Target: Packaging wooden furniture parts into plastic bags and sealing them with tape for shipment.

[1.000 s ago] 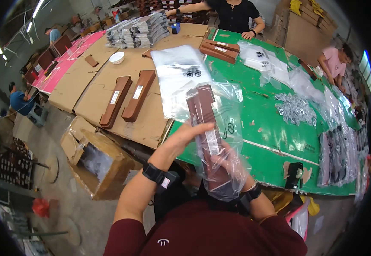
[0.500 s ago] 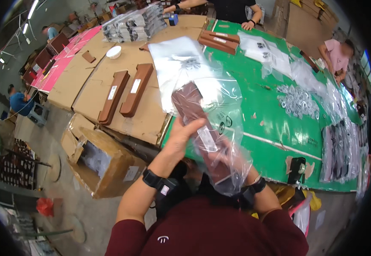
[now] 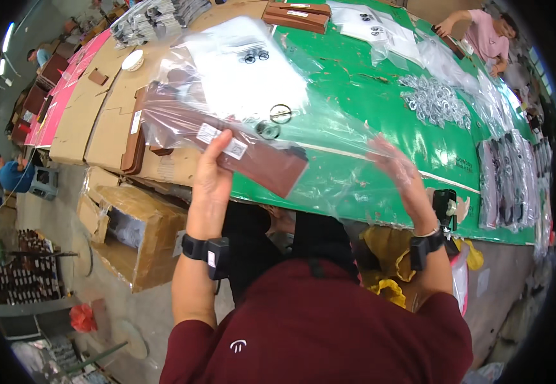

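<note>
A long brown wooden-looking piece (image 3: pixel 265 163) with white labels lies slantwise inside a clear plastic bag (image 3: pixel 335 182) that bears black printed marks. My left hand (image 3: pixel 212 176) grips the piece through the film, its thumb on top by the labels. At the bag's right end is my right hand (image 3: pixel 402 176), its fingers stretched out, with film lying across them. Behind the held piece, a stack of flat clear bags (image 3: pixel 246 77) rests on the table. Another brown piece (image 3: pixel 135 137) lies on the cardboard to the left, partly hidden by the bag.
A green table top (image 3: pixel 367 96) carries a heap of small clear packets (image 3: pixel 434 99), bagged brown pieces (image 3: pixel 511 179) and a black phone-like device (image 3: pixel 444 206). A white bowl (image 3: pixel 133 61) sits on cardboard. An open carton (image 3: pixel 143 233) stands at lower left. A person in pink (image 3: pixel 485 38) works far right.
The bagged piece has swung from steep to nearly level and moved left. My right hand has left the piece and moved right to the bag's end. The view has shifted.
</note>
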